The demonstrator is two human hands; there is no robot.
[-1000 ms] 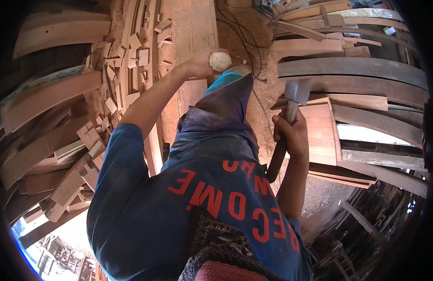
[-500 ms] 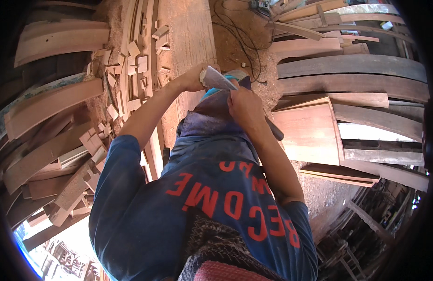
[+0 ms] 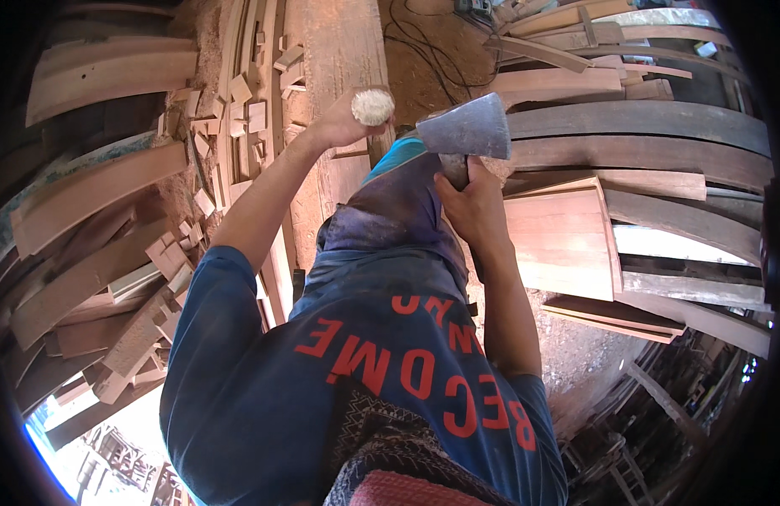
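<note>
My left hand (image 3: 344, 122) grips a round wooden piece (image 3: 372, 106) by its side, its pale, rough top end facing up at me. My right hand (image 3: 474, 198) is wrapped round the dark handle of an axe (image 3: 462, 126), whose broad grey metal head is raised just right of the wooden piece, apart from it. Below both hands are my legs in dark trousers (image 3: 373, 219), with a strip of turquoise cloth (image 3: 397, 156) showing near the axe head. The lower part of the axe handle is mostly hidden behind my hand and forearm.
A long plank (image 3: 339, 51) runs ahead, beside narrow strips and small offcuts (image 3: 238, 88). Curved boards are stacked left (image 3: 103, 80) and right (image 3: 626, 152). Black cables (image 3: 432, 63) lie on sawdust near a power tool (image 3: 472, 8). A wide board (image 3: 559, 240) is at my right.
My right hand rose leftward with the axe to meet the piece, then lifted it rightward, blade turned flatter to view. My left hand dipped, then came back up with the piece.
</note>
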